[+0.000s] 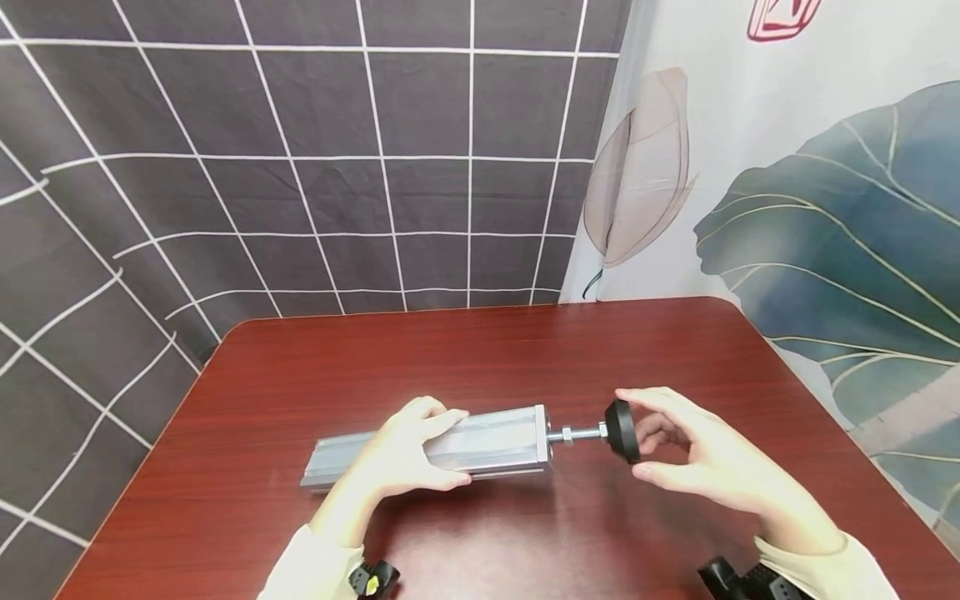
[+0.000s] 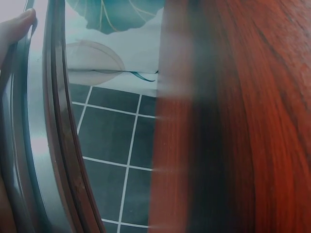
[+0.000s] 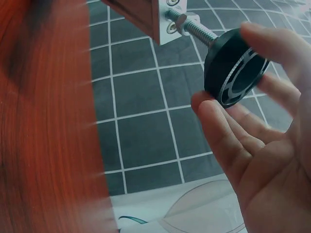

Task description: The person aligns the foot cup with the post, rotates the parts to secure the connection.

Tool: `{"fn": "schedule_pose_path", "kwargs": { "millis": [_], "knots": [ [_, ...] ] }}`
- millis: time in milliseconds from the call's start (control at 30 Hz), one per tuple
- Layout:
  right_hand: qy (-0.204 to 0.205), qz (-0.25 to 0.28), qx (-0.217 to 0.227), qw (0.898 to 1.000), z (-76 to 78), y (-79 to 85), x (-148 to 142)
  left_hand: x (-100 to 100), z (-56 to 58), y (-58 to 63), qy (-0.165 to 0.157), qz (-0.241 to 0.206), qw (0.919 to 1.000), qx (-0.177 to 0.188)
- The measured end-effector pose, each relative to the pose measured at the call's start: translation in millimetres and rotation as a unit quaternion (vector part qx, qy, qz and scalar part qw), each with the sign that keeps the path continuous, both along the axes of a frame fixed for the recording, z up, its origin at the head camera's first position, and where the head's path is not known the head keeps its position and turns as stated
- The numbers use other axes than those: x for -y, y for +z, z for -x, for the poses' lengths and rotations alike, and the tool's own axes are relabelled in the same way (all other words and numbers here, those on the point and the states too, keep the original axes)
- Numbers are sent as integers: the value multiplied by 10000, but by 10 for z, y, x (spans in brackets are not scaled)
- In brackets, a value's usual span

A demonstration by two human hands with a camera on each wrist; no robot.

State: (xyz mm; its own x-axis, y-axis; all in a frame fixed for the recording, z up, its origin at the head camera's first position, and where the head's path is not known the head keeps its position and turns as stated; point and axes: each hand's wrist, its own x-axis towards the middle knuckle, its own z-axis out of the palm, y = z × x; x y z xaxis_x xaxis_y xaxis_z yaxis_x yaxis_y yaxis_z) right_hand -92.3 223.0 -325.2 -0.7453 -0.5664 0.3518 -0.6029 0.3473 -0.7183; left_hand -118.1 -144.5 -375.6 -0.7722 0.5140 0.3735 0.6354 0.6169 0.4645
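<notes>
My left hand (image 1: 405,450) grips a silver aluminium profile (image 1: 491,437) around its middle, thumb on the near side and fingers over the far side. The profile lies lengthwise above the tabletop and shows its grooves in the left wrist view. From its right end plate sticks out a threaded rod (image 1: 581,434) with nuts on it. A round black levelling foot (image 1: 621,431) sits at the rod's end. My right hand (image 1: 701,454) pinches this foot by its rim, with the thumb and fingertips on opposite sides. The foot's hollow, ribbed underside (image 3: 243,77) faces the right palm.
The reddish-brown wooden table (image 1: 420,358) has rounded far corners. Behind it hangs a dark grey cloth (image 1: 420,100) with white grid lines, and to the right a white curtain (image 1: 675,275) with leaf prints. Each wrist wears a small black camera (image 1: 375,577).
</notes>
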Motion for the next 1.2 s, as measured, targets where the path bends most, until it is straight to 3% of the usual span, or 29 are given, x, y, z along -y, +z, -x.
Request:
{"fn": "schedule_pose_path", "kwargs": {
  "millis": [200, 433, 633, 867, 1033, 1200],
  "knots": [
    [-663, -363, 126, 9971, -27, 19, -20, -46, -1, -14, -47, -9, 10000, 74],
    [-761, -296, 152, 9965, -16, -19, 3, -42, 6, -25, -76, -50, 9999, -82],
    [-602, -56, 415, 9973, -25, -30, 33, -24, 2, -35, -55, -11, 9999, -107],
    [-384, -47, -206, 9990, -17, 4, -29, -12, 12, -41, -59, -28, 9999, -102],
    [229, -345, -546, 9977, -3, -38, -37, -1, 8, -40, -11, 21, 10000, -68],
    [393, -213, -228, 9987, 10, -62, 14, 2, 2, -41, -52, 12, 10000, -75]
  ]
}}
